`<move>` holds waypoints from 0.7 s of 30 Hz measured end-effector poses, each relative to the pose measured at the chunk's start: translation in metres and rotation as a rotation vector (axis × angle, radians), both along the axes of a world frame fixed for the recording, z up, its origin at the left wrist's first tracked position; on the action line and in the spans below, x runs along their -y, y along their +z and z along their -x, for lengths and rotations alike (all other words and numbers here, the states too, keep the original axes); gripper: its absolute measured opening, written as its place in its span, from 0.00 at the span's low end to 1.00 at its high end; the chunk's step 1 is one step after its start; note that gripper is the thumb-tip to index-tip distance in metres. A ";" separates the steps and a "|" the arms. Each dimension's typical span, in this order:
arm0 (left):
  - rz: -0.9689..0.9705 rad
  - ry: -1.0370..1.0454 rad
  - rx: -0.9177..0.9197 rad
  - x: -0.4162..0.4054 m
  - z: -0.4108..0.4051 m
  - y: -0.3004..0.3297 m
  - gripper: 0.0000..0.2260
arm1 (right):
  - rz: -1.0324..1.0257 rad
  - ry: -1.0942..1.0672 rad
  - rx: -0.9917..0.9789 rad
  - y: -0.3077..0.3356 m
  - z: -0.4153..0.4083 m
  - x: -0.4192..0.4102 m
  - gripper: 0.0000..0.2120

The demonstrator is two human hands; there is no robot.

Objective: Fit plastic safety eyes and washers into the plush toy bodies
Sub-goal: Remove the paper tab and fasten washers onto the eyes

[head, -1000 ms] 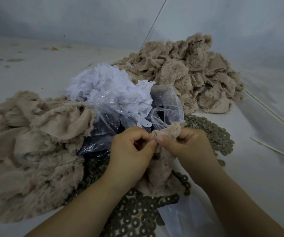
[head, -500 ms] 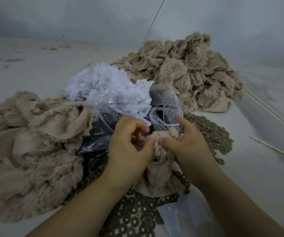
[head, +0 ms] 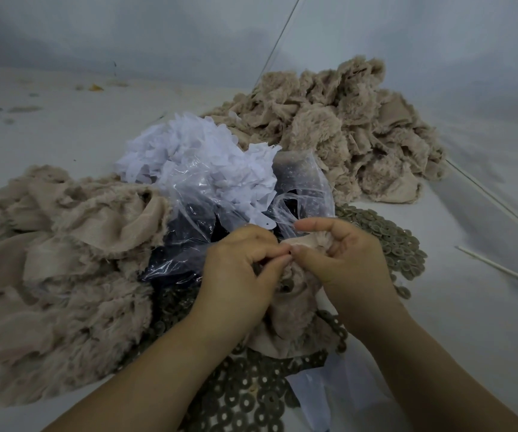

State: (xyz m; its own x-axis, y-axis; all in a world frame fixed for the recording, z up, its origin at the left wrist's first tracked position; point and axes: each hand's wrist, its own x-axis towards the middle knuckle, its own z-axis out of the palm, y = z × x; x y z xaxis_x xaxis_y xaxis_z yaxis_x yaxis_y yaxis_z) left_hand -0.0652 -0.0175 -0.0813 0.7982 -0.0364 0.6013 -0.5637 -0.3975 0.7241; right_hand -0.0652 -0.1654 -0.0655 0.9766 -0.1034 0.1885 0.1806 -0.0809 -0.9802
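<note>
Beige plush is what we are working on: 1 unstuffed plush body [head: 292, 304] is bunched between our 2 hands, lying on the spread of olive washers [head: 251, 403] right in front of the clear plastic bag [head: 208, 210]. Our left hand [head: 239, 275] is curling its fingers in, thumb and forefinger pinching something small against the fabric; it is hidden, so we cannot tell whether it is an eye post or a washer. Our right hand [head: 345, 260] is pinching the top fold of the same body, thumb pressing toward the left fingertips, forefinger lifting free above.

We are judging that this is the seating step. To do it well, we are keeping the fabric taut over the hole with the right hand, so no pile is trapped under the part, and pressing squarely along the post, not at a slant. A tilted washer would probably jam or sit loose.

Left of the bag, 1 heap of plush bodies [head: 58, 269] is lying; beyond the bag, to its right, a 2nd heap [head: 354, 135] is lying. White paper scraps [head: 195, 151] are spilling over the bag's top.
</note>
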 end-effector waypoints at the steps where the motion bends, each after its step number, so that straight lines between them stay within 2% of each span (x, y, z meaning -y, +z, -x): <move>1: -0.009 -0.018 -0.002 -0.001 -0.001 0.000 0.05 | 0.003 -0.001 -0.001 -0.001 0.000 0.000 0.11; 4: 0.021 -0.041 -0.093 -0.004 -0.003 0.000 0.05 | 0.008 0.019 -0.031 -0.004 0.000 0.002 0.10; 7: 0.055 -0.048 -0.178 -0.006 -0.004 0.001 0.07 | -0.105 0.067 -0.115 -0.006 -0.002 0.004 0.10; 11: 0.267 -0.094 -0.322 -0.006 -0.005 0.002 0.07 | -0.215 0.102 -0.181 -0.007 -0.004 0.005 0.14; 14: 0.424 -0.122 -0.494 -0.005 -0.003 0.004 0.09 | -0.158 0.111 -0.125 -0.006 -0.002 0.001 0.18; 17: 0.512 -0.100 -0.593 -0.004 -0.004 0.004 0.12 | -0.064 0.116 -0.067 -0.006 0.001 -0.002 0.14; 19: 0.507 -0.079 -0.600 -0.003 -0.004 0.005 0.12 | -0.055 0.110 -0.102 -0.007 0.000 -0.003 0.11; 21: 0.416 -0.028 -0.548 -0.002 -0.003 0.007 0.10 | -0.107 0.120 -0.174 -0.010 -0.001 -0.003 0.10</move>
